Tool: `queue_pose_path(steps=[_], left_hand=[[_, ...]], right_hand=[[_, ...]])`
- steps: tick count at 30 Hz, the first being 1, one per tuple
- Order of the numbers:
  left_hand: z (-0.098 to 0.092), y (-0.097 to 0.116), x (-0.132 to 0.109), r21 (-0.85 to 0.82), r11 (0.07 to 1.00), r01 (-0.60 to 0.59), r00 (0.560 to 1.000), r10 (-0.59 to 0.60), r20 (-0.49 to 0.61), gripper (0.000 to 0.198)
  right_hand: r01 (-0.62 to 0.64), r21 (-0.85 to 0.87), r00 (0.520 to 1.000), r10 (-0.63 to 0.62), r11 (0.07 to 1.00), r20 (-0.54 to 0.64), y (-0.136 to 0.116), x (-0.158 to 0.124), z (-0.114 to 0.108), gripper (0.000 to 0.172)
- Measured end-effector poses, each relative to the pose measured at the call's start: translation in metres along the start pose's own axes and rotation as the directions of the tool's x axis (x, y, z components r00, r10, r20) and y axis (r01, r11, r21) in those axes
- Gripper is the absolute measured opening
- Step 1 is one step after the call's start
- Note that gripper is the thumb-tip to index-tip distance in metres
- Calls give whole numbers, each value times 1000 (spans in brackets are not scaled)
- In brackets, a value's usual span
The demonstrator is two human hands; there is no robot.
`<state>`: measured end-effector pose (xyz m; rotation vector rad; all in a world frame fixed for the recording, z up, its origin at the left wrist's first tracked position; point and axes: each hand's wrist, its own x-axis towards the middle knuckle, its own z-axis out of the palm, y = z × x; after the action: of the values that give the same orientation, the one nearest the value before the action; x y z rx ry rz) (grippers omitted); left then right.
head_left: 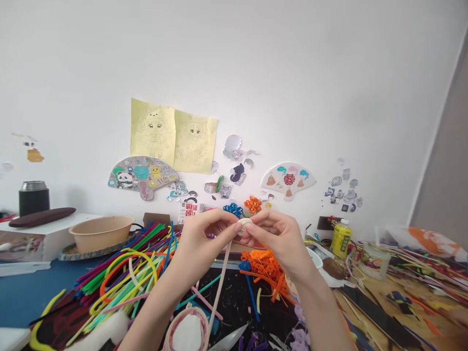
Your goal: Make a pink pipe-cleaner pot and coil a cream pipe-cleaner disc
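Both hands meet in front of me at chest height. My left hand pinches the left side of a small cream-coloured coiled bundle. From the other side, my right hand grips the same bundle with thumb and fingertips. A narrow pale strip hangs from near the left fingers down to a roll of pale tape at the bottom edge. Below the hands lie orange curled pipe cleaners, a blue flower-like piece and scissors. The bundle's exact kind is hard to make out.
Many coloured pipe cleaners spread to the left, beside a tan bowl. At right stand a yellow-green bottle and a clear tub, with a dark phone-like slab in front. A wall with drawings rises behind.
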<state>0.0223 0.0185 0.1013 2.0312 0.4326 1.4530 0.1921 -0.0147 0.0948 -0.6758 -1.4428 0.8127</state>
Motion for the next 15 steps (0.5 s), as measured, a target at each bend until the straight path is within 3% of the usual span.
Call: queue_pose_path(steps=[3, 6, 10, 15], left_hand=[[8, 1, -1, -67, 998, -20, 996, 14, -86, 10], [12, 3, -3, -29, 999, -46, 991, 42, -129, 12], [8, 9, -4, 85, 994, -75, 994, 81, -72, 14], [-1, 19, -4, 283, 952, -116, 993, 103, 61, 17]], right_hand=[[30, 69, 999, -29, 997, -21, 3, 1, 3, 12], [20, 105, 1000, -19, 994, -3, 2, 0, 3, 12], [19, -9, 998, -18, 1000, 55, -9, -4, -5, 12], [39, -242, 999, -45, 969, -22, -27, -13, -9, 14]])
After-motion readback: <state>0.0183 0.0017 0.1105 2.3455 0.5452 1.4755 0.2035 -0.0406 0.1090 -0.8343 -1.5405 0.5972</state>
